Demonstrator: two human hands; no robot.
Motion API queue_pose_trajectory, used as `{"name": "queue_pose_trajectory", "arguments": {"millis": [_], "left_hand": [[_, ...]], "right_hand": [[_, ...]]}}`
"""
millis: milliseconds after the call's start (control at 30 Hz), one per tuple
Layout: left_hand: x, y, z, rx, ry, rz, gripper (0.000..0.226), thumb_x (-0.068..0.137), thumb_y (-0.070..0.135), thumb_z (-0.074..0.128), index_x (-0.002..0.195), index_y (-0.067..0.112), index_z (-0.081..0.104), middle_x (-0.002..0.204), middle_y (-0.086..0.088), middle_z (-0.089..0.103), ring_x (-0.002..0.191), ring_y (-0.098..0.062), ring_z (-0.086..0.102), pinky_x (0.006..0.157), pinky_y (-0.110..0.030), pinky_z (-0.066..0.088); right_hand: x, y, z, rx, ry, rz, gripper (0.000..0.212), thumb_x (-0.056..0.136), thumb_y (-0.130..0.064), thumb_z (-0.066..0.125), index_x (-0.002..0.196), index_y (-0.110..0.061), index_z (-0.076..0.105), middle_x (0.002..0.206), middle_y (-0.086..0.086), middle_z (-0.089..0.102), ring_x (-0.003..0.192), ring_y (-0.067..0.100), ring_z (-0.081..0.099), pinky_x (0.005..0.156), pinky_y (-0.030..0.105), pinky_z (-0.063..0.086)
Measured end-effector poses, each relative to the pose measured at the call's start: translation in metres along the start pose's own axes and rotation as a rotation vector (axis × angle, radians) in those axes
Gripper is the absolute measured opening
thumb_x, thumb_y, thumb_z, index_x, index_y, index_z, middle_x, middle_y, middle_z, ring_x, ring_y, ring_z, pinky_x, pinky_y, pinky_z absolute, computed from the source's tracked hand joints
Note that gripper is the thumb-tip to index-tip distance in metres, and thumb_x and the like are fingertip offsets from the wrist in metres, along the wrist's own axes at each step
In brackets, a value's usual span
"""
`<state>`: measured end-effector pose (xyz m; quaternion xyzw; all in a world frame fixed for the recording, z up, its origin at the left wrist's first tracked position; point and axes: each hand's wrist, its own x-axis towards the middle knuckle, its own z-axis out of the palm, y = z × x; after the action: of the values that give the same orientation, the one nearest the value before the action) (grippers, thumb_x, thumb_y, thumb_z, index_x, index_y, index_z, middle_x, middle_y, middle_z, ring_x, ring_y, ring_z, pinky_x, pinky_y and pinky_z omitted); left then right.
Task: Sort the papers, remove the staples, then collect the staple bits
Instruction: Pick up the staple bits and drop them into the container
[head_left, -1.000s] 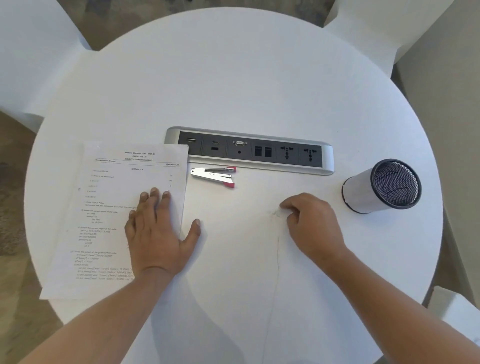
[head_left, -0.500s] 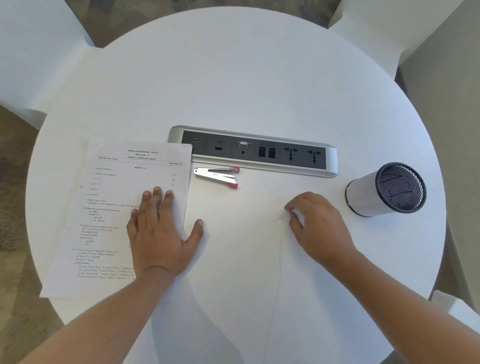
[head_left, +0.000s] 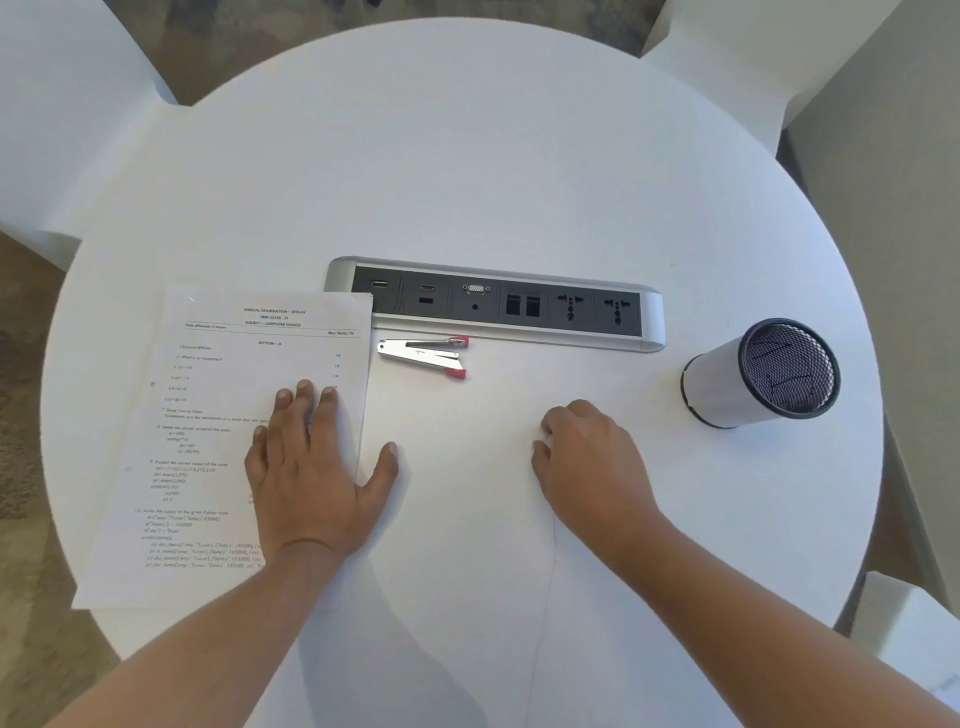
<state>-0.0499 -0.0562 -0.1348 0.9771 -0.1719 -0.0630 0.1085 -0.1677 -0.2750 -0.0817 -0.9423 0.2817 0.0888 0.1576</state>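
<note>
A stack of printed papers (head_left: 208, 415) lies on the left of the round white table (head_left: 493, 156). My left hand (head_left: 311, 467) rests flat on the stack's right edge, fingers spread, thumb on the bare table. A silver stapler tool with red tips (head_left: 423, 353) lies just right of the papers' top corner. My right hand (head_left: 587, 462) is curled on the table right of centre, fingertips pinched together against the surface; what they hold is too small to see. A mesh pen cup (head_left: 758, 374) lies tipped on its side at the right, mouth toward me.
A silver and black socket strip (head_left: 519, 306) is set into the table behind the stapler tool. White chairs stand at the far left (head_left: 62, 130), far right (head_left: 727, 67) and near right (head_left: 914, 639). A thin seam (head_left: 548, 597) runs down the table toward me.
My right hand has slid slightly toward me with its fingers curling tighter. The left hand and the papers stay put.
</note>
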Motion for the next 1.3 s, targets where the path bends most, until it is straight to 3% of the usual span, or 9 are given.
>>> {"name": "queue_pose_trajectory", "arguments": {"millis": [100, 200, 467, 633, 733, 867, 1000, 1167, 1300], "left_hand": [[0.000, 0.001, 0.000, 0.000, 0.000, 0.002, 0.084, 0.081, 0.067, 0.036, 0.146, 0.014, 0.039, 0.160, -0.011, 0.033, 0.152, -0.028, 0.022, 0.120, -0.050, 0.019], [-0.001, 0.000, 0.000, -0.001, -0.004, -0.002, 0.085, 0.080, 0.068, 0.036, 0.146, 0.014, 0.039, 0.160, -0.012, 0.033, 0.152, -0.029, 0.023, 0.119, -0.051, 0.019], [0.000, 0.000, -0.001, -0.014, -0.010, 0.000, 0.085, 0.080, 0.068, 0.037, 0.146, 0.014, 0.039, 0.160, -0.011, 0.033, 0.152, -0.029, 0.022, 0.120, -0.051, 0.019], [0.000, 0.000, -0.001, -0.013, -0.010, 0.006, 0.085, 0.080, 0.068, 0.037, 0.146, 0.014, 0.039, 0.160, -0.012, 0.033, 0.152, -0.029, 0.022, 0.119, -0.052, 0.020], [-0.001, 0.000, 0.000, 0.001, -0.011, 0.008, 0.086, 0.080, 0.068, 0.037, 0.146, 0.013, 0.040, 0.160, -0.012, 0.033, 0.151, -0.030, 0.023, 0.118, -0.053, 0.021], [0.001, 0.000, -0.002, -0.011, -0.016, 0.010, 0.087, 0.080, 0.069, 0.036, 0.147, 0.013, 0.040, 0.159, -0.013, 0.034, 0.151, -0.031, 0.023, 0.118, -0.053, 0.020], [-0.003, -0.004, -0.005, -0.016, -0.022, 0.017, 0.088, 0.079, 0.069, 0.035, 0.146, 0.011, 0.040, 0.159, -0.015, 0.035, 0.151, -0.032, 0.024, 0.117, -0.055, 0.022], [0.002, 0.005, -0.002, -0.033, 0.002, 0.033, 0.088, 0.078, 0.070, 0.036, 0.143, 0.011, 0.042, 0.156, -0.016, 0.037, 0.148, -0.035, 0.027, 0.114, -0.058, 0.025], [0.001, 0.001, -0.002, -0.020, -0.013, 0.017, 0.090, 0.078, 0.071, 0.036, 0.143, 0.010, 0.043, 0.155, -0.016, 0.038, 0.149, -0.035, 0.028, 0.115, -0.059, 0.025]], "right_hand": [[0.003, -0.004, 0.002, -0.046, -0.009, -0.022, 0.027, 0.069, 0.009, 0.060, 0.059, -0.013, 0.047, 0.060, 0.000, 0.041, 0.043, 0.015, 0.028, 0.040, 0.025, 0.017], [0.007, -0.008, -0.004, -0.099, -0.019, -0.057, 0.045, 0.068, 0.011, 0.056, 0.054, -0.018, 0.025, 0.056, -0.004, 0.025, 0.043, 0.011, 0.019, 0.041, 0.024, 0.008], [0.019, -0.002, -0.005, -0.083, -0.065, -0.004, 0.012, 0.077, -0.002, 0.054, 0.079, -0.012, 0.061, 0.075, 0.001, 0.060, 0.061, 0.024, 0.053, 0.056, 0.032, 0.045], [0.022, 0.020, -0.026, 0.869, -0.092, 0.545, 0.008, 0.066, 0.000, 0.069, 0.061, -0.005, 0.064, 0.062, 0.000, 0.063, 0.055, 0.016, 0.054, 0.051, 0.018, 0.043], [0.012, 0.030, -0.049, 1.418, -0.082, 0.735, 0.012, 0.076, 0.013, 0.066, 0.071, 0.002, 0.063, 0.066, 0.007, 0.057, 0.059, 0.013, 0.057, 0.055, 0.014, 0.052], [-0.005, 0.038, -0.090, 1.682, -0.002, 0.753, 0.018, 0.085, 0.012, 0.058, 0.073, -0.001, 0.062, 0.052, 0.000, 0.062, 0.045, 0.003, 0.059, 0.047, 0.011, 0.051], [-0.020, 0.057, -0.135, 1.562, 0.182, 0.626, 0.020, 0.085, 0.008, 0.059, 0.071, -0.004, 0.063, 0.050, -0.004, 0.063, 0.047, 0.002, 0.060, 0.050, 0.009, 0.050], [-0.015, 0.108, -0.159, 0.859, 0.486, 0.622, 0.018, 0.070, 0.001, 0.072, 0.060, -0.014, 0.071, 0.051, -0.004, 0.067, 0.058, 0.017, 0.063, 0.066, 0.030, 0.056], [-0.005, 0.127, -0.152, 0.524, 0.387, 0.591, 0.013, 0.076, -0.010, 0.073, 0.068, -0.021, 0.073, 0.061, -0.001, 0.070, 0.048, 0.009, 0.057, 0.051, 0.020, 0.042]]}}
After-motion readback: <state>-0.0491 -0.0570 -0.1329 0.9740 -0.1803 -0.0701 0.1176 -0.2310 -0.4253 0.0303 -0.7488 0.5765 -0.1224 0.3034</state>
